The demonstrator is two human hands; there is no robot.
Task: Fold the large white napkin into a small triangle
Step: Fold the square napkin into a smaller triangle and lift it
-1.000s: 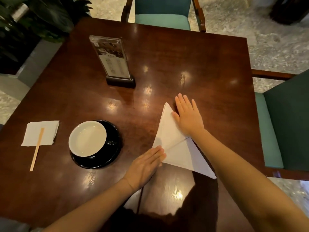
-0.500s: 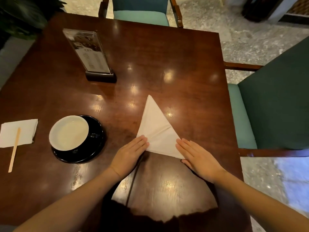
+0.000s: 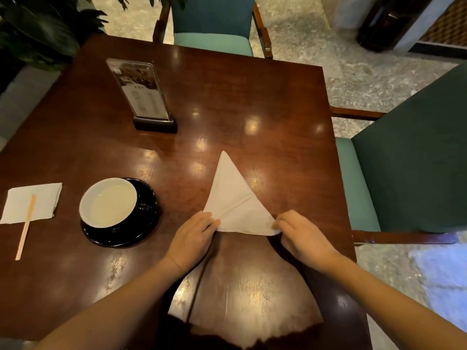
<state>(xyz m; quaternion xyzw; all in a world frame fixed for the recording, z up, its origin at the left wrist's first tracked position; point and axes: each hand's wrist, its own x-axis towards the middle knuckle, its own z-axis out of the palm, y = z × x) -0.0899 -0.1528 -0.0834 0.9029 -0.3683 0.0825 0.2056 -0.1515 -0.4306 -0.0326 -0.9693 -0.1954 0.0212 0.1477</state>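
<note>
While the large white napkin (image 3: 233,203) lies flat on the dark polished wooden table (image 3: 265,102), already shaped into a triangle with its apex pointing to the far side, its two near corners are held by the hands. The near left corner is pinched between the fingertips of the left hand (image 3: 193,237), which is curled closed on the fabric. The near right corner is gripped by the right hand (image 3: 304,236), its fingers bent over the edge, and this corner appears slightly raised off the table. A straight crease is seen running across the napkin from the left corner toward its right edge.

To the left of the napkin, well apart from it, a white round cup (image 3: 108,202) is set on a black glossy saucer (image 3: 141,231). Further left, near the table's edge, a small white paper napkin (image 3: 43,198) is laid flat, and a thin wooden stir stick (image 3: 25,228) is rested across it, its near end reaching onto the bare table. On the far side, a clear acrylic menu stand on a black base (image 3: 141,92) is placed upright. Two teal upholstered chairs with wooden arms are drawn up, one at the far side (image 3: 212,24) and one at the right (image 3: 409,157). Dark green plant leaves (image 3: 38,26) are seen at the far left corner.
</note>
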